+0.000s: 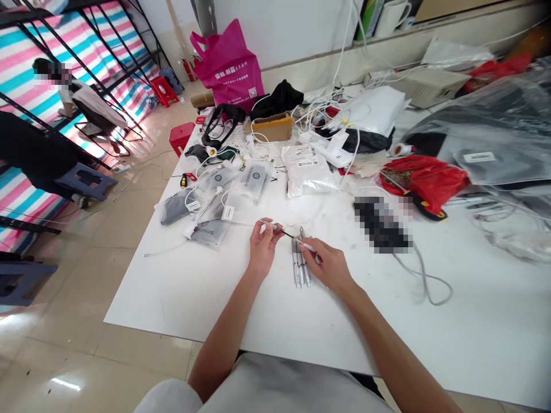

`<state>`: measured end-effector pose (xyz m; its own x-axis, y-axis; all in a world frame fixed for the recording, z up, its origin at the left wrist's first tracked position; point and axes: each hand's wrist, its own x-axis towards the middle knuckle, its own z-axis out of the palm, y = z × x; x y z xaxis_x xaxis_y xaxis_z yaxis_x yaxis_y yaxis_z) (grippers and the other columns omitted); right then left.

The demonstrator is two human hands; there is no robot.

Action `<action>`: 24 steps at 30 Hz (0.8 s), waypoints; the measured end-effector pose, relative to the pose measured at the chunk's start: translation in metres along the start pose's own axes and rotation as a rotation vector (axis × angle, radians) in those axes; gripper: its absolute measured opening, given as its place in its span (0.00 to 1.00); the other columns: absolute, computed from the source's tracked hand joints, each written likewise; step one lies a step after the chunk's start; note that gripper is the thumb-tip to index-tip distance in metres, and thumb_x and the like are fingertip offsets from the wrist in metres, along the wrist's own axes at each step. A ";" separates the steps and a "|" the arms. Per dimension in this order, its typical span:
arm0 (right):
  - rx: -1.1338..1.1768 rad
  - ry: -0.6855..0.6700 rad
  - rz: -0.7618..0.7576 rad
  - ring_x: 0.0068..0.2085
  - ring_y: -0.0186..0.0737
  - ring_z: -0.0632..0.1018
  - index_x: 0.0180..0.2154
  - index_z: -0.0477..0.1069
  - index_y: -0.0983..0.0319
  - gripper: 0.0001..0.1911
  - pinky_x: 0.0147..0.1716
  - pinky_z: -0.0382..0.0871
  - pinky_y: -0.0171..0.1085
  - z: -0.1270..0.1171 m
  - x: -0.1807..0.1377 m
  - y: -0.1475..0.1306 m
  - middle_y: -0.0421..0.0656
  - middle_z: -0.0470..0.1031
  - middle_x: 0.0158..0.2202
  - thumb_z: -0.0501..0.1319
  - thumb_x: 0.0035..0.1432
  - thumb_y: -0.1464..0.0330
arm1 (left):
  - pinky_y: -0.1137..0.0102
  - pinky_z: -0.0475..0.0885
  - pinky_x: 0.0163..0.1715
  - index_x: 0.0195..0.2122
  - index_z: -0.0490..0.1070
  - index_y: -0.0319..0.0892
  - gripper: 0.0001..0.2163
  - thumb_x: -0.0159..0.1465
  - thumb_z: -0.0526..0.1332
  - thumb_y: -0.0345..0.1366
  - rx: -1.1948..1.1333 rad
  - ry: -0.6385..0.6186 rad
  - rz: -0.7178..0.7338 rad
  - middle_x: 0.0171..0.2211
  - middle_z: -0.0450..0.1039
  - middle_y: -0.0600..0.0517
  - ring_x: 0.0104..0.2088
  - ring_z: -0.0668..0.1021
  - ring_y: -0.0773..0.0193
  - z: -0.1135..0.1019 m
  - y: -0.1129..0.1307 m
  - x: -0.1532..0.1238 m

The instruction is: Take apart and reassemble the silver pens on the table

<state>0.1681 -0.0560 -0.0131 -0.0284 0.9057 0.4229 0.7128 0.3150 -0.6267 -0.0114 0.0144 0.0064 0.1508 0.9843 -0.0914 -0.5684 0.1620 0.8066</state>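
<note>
Tiled floor [81,338] surrounds a white desk [400,338], with a striped metal bunk [26,63] along the left side.

Slim tool [279,231] lies across the near middle of the desk, held off the surface between both hands. Left hand [263,248] has its grip clamped on the far end, thumb and fingers together. Right hand [329,265] has its grip clamped on the other end. Directly below the tool, and touching the right hand's fingers, stands a bundle of silver tubes [301,265], lying lengthwise on the desk.

Farther out, grey packets [253,186] and a white packet [306,169] lie beyond the left hand, among white cables [316,109]. To the right are a pixelated object [381,223] with a grey cable [424,281], and a red bag [424,180]. A cardboard box [270,127] and a power strip [327,145] sit at the far side. Beyond the desk stand a magenta tote [228,63] and a red stool [163,90]. A seated person [92,103] is at far left, apart from the desk.
</note>
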 end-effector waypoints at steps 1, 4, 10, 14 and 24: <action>-0.001 -0.003 -0.005 0.25 0.31 0.73 0.49 0.75 0.57 0.11 0.27 0.64 0.34 0.000 0.000 0.001 0.40 0.81 0.36 0.56 0.73 0.63 | 0.67 0.73 0.50 0.45 0.69 0.44 0.16 0.65 0.70 0.46 0.001 -0.003 -0.002 0.37 0.79 0.51 0.42 0.79 0.67 0.001 0.000 0.000; -0.008 -0.017 -0.008 0.25 0.32 0.72 0.49 0.75 0.57 0.12 0.27 0.64 0.34 0.001 0.000 0.002 0.40 0.80 0.36 0.55 0.74 0.62 | 0.65 0.74 0.49 0.45 0.70 0.44 0.17 0.64 0.70 0.48 0.074 -0.041 -0.001 0.37 0.79 0.50 0.40 0.80 0.65 0.003 -0.001 -0.003; -0.008 -0.029 0.023 0.26 0.34 0.76 0.50 0.73 0.58 0.14 0.27 0.66 0.35 -0.001 0.001 0.001 0.43 0.82 0.37 0.53 0.74 0.60 | 0.61 0.76 0.48 0.46 0.74 0.43 0.15 0.63 0.71 0.45 0.244 -0.176 -0.041 0.40 0.81 0.47 0.41 0.82 0.60 0.014 -0.006 -0.014; 0.101 -0.036 0.164 0.28 0.38 0.80 0.56 0.65 0.58 0.17 0.28 0.71 0.36 0.003 -0.003 0.004 0.43 0.81 0.37 0.57 0.71 0.57 | 0.62 0.76 0.47 0.43 0.76 0.43 0.14 0.60 0.73 0.41 0.254 -0.192 -0.065 0.41 0.81 0.48 0.38 0.82 0.61 0.017 -0.009 -0.017; 0.080 -0.083 0.034 0.32 0.37 0.77 0.50 0.70 0.56 0.12 0.31 0.69 0.36 -0.004 0.000 0.001 0.44 0.78 0.40 0.52 0.75 0.60 | 0.64 0.75 0.47 0.39 0.82 0.42 0.11 0.57 0.75 0.39 0.343 -0.198 -0.032 0.38 0.79 0.50 0.39 0.80 0.62 0.015 -0.008 -0.017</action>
<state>0.1710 -0.0563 -0.0110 -0.0658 0.9357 0.3467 0.6560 0.3024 -0.6916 0.0028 -0.0049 0.0105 0.3359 0.9413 -0.0325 -0.2625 0.1267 0.9566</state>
